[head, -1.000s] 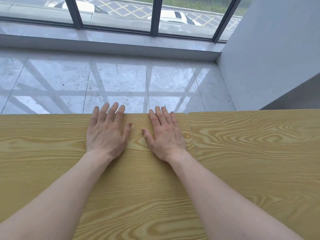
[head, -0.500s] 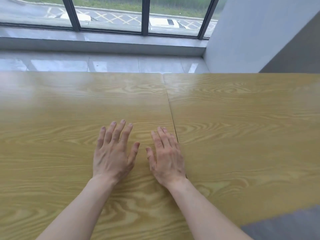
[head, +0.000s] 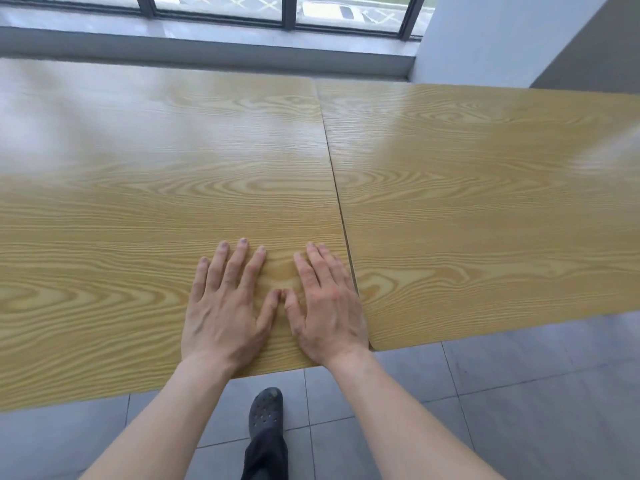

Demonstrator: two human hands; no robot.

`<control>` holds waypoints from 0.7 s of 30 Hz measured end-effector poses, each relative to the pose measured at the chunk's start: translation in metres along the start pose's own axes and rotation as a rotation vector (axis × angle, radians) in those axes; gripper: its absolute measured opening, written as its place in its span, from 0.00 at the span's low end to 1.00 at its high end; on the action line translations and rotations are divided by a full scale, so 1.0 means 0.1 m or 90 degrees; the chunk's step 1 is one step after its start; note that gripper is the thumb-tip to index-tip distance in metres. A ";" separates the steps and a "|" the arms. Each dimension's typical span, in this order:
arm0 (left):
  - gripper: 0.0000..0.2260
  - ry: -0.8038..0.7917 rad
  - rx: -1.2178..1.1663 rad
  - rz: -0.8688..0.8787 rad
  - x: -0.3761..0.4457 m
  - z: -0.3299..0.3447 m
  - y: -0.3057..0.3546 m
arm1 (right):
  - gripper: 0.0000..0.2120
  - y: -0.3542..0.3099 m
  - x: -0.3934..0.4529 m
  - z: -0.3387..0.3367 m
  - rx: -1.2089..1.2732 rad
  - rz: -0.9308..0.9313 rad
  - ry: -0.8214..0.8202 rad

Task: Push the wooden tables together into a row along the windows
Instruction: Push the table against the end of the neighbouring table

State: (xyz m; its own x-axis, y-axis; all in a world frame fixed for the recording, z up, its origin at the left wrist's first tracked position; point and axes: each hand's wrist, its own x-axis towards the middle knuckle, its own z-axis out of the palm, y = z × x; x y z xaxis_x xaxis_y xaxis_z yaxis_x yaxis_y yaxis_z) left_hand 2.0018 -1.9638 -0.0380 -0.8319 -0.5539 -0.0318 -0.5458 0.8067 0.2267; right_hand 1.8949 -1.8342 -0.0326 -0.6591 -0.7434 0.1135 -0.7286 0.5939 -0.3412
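Two light wooden tables stand side by side below the windows (head: 221, 5). The left table (head: 138, 188) meets the right table (head: 485, 209) along a thin dark seam, with their far edges close to the window ledge. My left hand (head: 225, 306) lies flat, palm down, near the left table's front edge. My right hand (head: 325, 303) lies flat beside it, its outer edge right at the seam. The thumbs nearly touch. Neither hand holds anything. The left table's front edge sits a little nearer to me than the right table's.
A grey window ledge (head: 207, 53) runs behind the tables. A white wall (head: 491, 36) and a grey panel (head: 595, 57) close the right corner. Grey floor tiles (head: 519, 393) lie in front, and my dark shoe (head: 266, 410) stands just under the table's front edge.
The tables have slid toward the windows until the floor strip behind them is hidden. My hands now rest at the front edge, closer together, and the floor and my shoe have come into view.
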 end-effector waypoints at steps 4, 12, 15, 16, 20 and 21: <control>0.32 -0.001 0.010 -0.008 -0.01 -0.02 0.03 | 0.27 0.04 0.01 -0.01 0.009 -0.010 0.002; 0.31 0.012 0.014 -0.014 0.03 0.01 0.13 | 0.27 0.16 0.05 -0.05 0.019 -0.020 -0.009; 0.31 0.016 0.017 -0.011 0.03 0.03 0.11 | 0.26 0.15 0.04 -0.04 0.021 -0.015 -0.007; 0.31 0.014 0.019 -0.012 0.03 0.03 0.11 | 0.26 0.15 0.04 -0.04 0.022 -0.016 -0.007; 0.31 0.007 0.019 -0.015 0.03 0.01 0.13 | 0.26 0.14 0.04 -0.05 0.026 -0.012 -0.006; 0.31 0.006 0.020 -0.015 0.03 0.01 0.13 | 0.26 0.14 0.04 -0.05 0.026 -0.010 -0.006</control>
State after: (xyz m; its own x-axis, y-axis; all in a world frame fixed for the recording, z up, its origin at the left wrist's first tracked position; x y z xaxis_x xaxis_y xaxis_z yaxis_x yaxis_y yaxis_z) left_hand 1.9927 -1.9549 -0.0362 -0.8177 -0.5750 -0.0279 -0.5685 0.7990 0.1957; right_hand 1.8811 -1.8279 -0.0324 -0.6459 -0.7554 0.1105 -0.7306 0.5695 -0.3766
